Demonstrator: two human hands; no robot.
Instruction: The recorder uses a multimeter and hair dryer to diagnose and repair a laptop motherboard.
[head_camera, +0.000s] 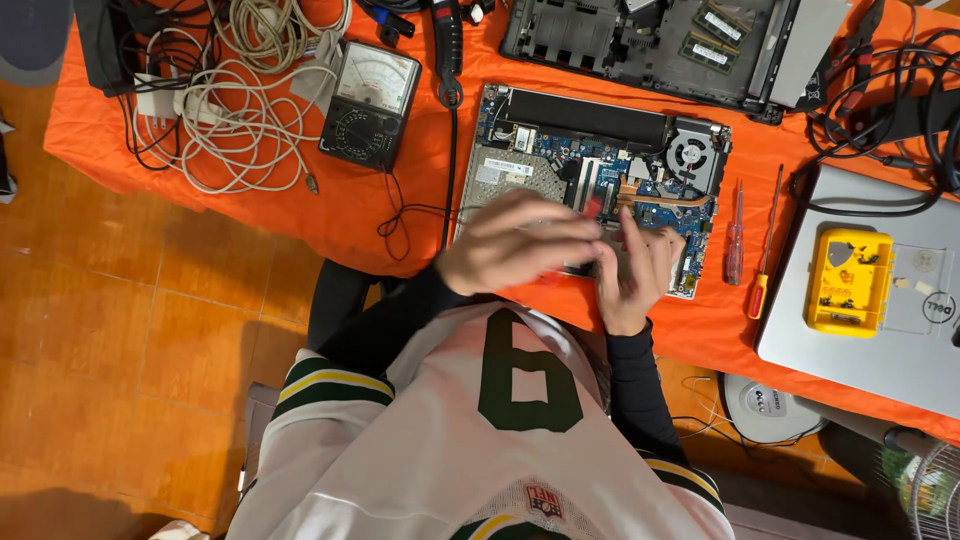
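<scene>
Both hands work low at the near edge of the opened laptop base (598, 180), centre of the frame. My left hand (520, 250) lies flat across the board's lower part, blurred; whether its grip is closed on anything, I cannot tell. My right hand (635, 275) stands edge-up beside it, fingers curled toward the board; its grip is also unclear. Both probably sit close to steady small work. The base lies cover off on the orange counter (400, 200): blue circuit board, copper heat pipe, round fan upper right. Two screwdrivers (750, 240) rest just right, within reach. An analogue meter (368, 103) sits upper left.
</scene>
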